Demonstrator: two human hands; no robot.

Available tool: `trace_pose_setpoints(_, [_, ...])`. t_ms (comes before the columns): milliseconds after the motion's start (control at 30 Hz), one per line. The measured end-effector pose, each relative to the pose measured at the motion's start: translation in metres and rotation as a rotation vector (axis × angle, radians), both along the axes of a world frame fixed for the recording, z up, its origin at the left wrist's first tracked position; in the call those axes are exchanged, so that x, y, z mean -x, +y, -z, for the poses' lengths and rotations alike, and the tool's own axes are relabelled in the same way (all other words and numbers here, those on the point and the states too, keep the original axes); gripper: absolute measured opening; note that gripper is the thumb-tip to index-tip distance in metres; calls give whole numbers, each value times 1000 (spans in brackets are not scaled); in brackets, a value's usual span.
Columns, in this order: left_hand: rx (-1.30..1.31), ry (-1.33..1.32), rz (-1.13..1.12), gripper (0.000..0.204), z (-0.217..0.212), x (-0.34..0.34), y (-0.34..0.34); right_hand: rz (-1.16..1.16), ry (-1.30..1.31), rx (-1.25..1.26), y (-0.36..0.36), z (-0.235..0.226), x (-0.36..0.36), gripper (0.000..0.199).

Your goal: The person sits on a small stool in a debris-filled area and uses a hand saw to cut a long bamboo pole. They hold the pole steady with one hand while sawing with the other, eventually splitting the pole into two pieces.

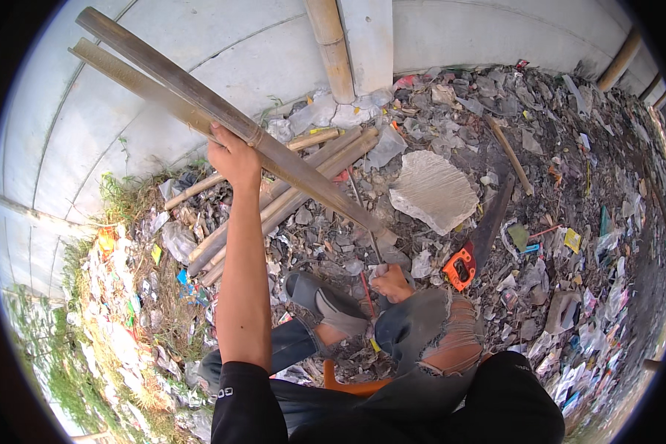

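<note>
My left hand point(233, 154) is wrapped round a length of split bamboo point(296, 170), which slants from the upper left down toward the ground. At its far upper end the bamboo parts into two strips with a gap between them; its lower end is near the middle, by my right hand. My right hand point(392, 283) is closed low beside my knee. From it a thin, dark, blade-like tool point(359, 196) points up, passing the bamboo's lower end; its handle is hidden in my fingers. Whether the tool touches the bamboo, I cannot tell.
Several bamboo pieces point(274, 211) lie left of centre. A flat stone slab point(433, 192) and an orange-handled handsaw point(460, 268) lie to the right. My grey shoe point(329, 303) stands on littered ground. A pale wall point(237, 52) with a bamboo post point(331, 52) rises behind.
</note>
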State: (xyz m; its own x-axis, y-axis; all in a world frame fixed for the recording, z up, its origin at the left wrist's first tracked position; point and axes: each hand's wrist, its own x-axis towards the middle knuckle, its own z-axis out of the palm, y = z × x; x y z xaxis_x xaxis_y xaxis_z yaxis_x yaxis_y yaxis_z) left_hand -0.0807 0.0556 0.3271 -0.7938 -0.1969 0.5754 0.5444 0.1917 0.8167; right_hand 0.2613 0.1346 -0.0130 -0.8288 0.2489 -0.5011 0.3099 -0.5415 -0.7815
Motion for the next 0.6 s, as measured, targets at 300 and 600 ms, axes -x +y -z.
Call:
trace_pose_setpoints(300, [-168,-168,165,52,19,29,11,-55,-35,191,-2,-19,11,18])
trace_pose_setpoints(600, [-278,-29,225,46,-13,-35,37,16,-246,-757,23,-10,-30,31])
